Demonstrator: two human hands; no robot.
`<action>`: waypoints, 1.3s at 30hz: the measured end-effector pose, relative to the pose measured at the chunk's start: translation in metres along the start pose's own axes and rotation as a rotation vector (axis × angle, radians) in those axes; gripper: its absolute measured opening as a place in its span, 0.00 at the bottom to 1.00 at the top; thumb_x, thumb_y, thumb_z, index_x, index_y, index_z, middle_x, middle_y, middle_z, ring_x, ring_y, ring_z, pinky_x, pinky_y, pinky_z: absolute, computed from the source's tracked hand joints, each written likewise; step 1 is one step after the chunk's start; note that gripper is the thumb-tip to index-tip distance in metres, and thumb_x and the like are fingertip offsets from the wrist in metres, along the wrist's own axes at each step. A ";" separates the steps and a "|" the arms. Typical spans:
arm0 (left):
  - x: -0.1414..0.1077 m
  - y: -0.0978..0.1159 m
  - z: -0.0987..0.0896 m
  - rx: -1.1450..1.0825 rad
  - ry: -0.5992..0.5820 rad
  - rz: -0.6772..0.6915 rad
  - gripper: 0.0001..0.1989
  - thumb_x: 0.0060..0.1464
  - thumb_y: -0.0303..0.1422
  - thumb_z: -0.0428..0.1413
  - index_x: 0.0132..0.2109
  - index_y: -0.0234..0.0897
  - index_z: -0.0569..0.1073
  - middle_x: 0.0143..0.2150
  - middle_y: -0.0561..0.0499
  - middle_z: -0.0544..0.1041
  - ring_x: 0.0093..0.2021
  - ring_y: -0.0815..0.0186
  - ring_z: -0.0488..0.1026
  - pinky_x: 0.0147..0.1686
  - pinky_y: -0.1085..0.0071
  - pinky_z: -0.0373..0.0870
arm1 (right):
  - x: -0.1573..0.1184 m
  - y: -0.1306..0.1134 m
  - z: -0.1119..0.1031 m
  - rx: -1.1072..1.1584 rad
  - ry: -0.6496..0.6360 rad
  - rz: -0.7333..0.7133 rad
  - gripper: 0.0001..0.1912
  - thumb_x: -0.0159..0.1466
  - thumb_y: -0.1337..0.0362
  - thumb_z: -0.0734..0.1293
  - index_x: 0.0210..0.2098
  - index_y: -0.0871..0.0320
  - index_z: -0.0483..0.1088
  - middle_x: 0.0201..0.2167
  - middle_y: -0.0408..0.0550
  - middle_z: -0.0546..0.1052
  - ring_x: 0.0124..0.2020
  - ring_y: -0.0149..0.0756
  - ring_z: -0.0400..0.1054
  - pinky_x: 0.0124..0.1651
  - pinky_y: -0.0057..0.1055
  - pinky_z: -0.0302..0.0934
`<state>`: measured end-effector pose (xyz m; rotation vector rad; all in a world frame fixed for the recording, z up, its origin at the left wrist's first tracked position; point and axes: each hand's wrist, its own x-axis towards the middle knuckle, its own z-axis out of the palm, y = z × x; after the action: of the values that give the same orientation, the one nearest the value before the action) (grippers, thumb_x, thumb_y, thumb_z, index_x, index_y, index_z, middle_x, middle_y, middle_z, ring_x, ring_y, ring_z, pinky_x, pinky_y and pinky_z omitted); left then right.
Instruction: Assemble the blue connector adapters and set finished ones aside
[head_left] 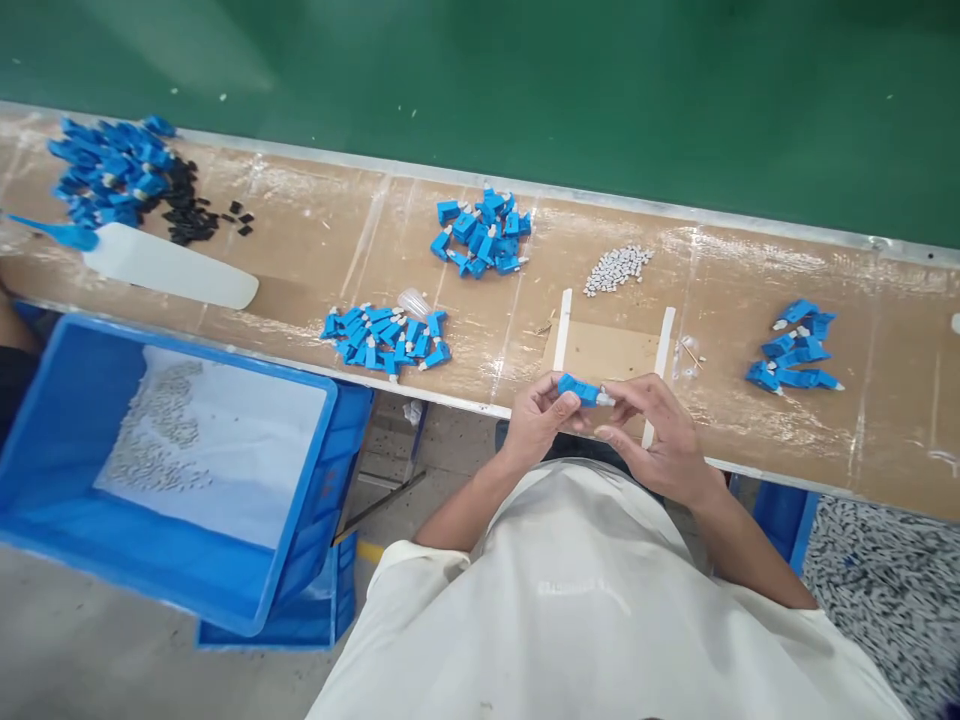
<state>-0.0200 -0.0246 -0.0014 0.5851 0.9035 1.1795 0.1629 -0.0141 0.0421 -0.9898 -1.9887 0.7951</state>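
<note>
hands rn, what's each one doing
Left hand: closed on a blue piece.
Right hand: fingers at that piece's pale tip; whether it grips, can't be told.

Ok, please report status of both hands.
Left hand holding blue plastic part. Right hand at its white tip. Two white strips on brown bench ahead.

blue, white-tipped: parts [577, 390] | black: chips [187, 205] | white: bottle [169, 265], strips [563, 330] | blue: nozzle [71, 234], crate [142, 575] | brown: bench [300, 230] | plain green: surface [525, 90] | cream: shirt [592, 610] | speckled grey-white: heap [877, 580]

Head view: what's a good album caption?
Left hand holds a blue part, right hand at its white tip.
</note>
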 end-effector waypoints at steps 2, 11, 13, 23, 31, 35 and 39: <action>0.002 0.001 0.000 0.061 -0.025 -0.010 0.27 0.46 0.56 0.68 0.34 0.36 0.73 0.22 0.57 0.73 0.20 0.73 0.68 0.20 0.77 0.64 | 0.002 0.001 0.007 0.022 0.001 0.009 0.20 0.69 0.62 0.69 0.60 0.48 0.71 0.39 0.49 0.77 0.36 0.40 0.71 0.37 0.40 0.73; -0.003 0.007 -0.001 0.089 -0.092 0.036 0.30 0.42 0.52 0.72 0.43 0.35 0.77 0.24 0.58 0.72 0.19 0.76 0.63 0.18 0.77 0.59 | -0.003 -0.008 0.037 0.519 0.195 0.482 0.13 0.66 0.51 0.71 0.43 0.52 0.78 0.36 0.48 0.77 0.32 0.37 0.73 0.33 0.37 0.75; -0.005 0.005 -0.002 0.063 -0.126 0.025 0.32 0.42 0.50 0.73 0.48 0.35 0.78 0.25 0.57 0.73 0.19 0.76 0.63 0.18 0.77 0.59 | -0.003 -0.010 0.042 0.738 0.165 0.661 0.17 0.62 0.46 0.74 0.40 0.52 0.76 0.32 0.46 0.77 0.27 0.34 0.71 0.29 0.35 0.74; -0.007 0.014 -0.033 0.095 -0.064 0.059 0.22 0.43 0.50 0.72 0.34 0.35 0.83 0.33 0.47 0.79 0.33 0.65 0.76 0.28 0.72 0.72 | -0.022 0.028 -0.002 0.196 0.319 0.586 0.16 0.61 0.48 0.75 0.38 0.53 0.77 0.35 0.46 0.77 0.32 0.35 0.71 0.35 0.34 0.72; -0.002 0.000 -0.037 0.006 -0.013 -0.106 0.34 0.37 0.47 0.75 0.50 0.35 0.81 0.32 0.50 0.80 0.28 0.70 0.75 0.22 0.79 0.66 | -0.019 0.065 0.011 0.073 0.168 0.590 0.19 0.60 0.50 0.74 0.44 0.57 0.80 0.34 0.45 0.76 0.27 0.30 0.66 0.33 0.32 0.66; -0.001 -0.005 -0.038 -0.031 -0.025 -0.158 0.32 0.39 0.47 0.75 0.49 0.34 0.82 0.30 0.51 0.79 0.28 0.71 0.75 0.22 0.79 0.65 | -0.006 0.069 0.023 0.049 0.174 0.521 0.15 0.61 0.52 0.73 0.40 0.56 0.82 0.29 0.43 0.71 0.27 0.31 0.63 0.33 0.33 0.64; -0.002 -0.012 -0.046 -0.093 -0.022 -0.201 0.34 0.41 0.46 0.74 0.52 0.33 0.81 0.31 0.50 0.80 0.27 0.71 0.75 0.25 0.77 0.67 | -0.003 0.069 0.019 -0.011 0.186 0.435 0.10 0.64 0.56 0.71 0.37 0.54 0.83 0.29 0.45 0.73 0.29 0.35 0.66 0.31 0.34 0.63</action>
<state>-0.0525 -0.0326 -0.0350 0.4207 0.8630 1.0265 0.1736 0.0150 -0.0224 -1.4753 -1.6405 0.8841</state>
